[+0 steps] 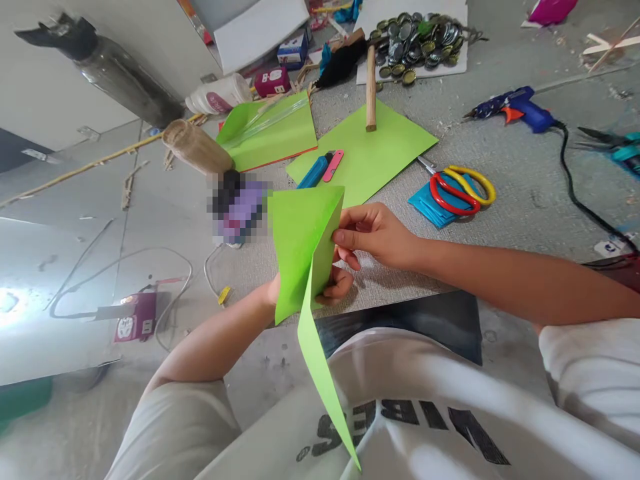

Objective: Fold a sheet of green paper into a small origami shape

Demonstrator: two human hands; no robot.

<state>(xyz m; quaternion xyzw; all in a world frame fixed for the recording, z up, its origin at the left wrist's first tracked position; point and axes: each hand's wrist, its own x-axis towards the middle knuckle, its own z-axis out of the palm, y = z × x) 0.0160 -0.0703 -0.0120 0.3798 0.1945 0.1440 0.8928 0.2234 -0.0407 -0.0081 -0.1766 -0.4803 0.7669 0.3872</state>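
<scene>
A sheet of green paper [303,233], bent along a crease, is held up over the table's front edge. One narrow flap of it hangs down in front of my shirt. My left hand [336,285] reaches behind the paper and grips it from underneath, its curled fingers showing at the right side; the rest of that hand is hidden. With thumb and forefinger, my right hand [367,233] pinches the paper's right edge. Beyond it lie a blue cutter [314,172], a pink strip-shaped piece [333,165] and another green sheet [380,147].
Scissors [463,190] rest on blue folded pieces [435,203] at right. Farther back are a glue gun [525,110], its black cord, a wooden stick [371,90] and heaped bottle caps [420,40]. A wooden cylinder [197,147] and dark bottle [110,70] are at left.
</scene>
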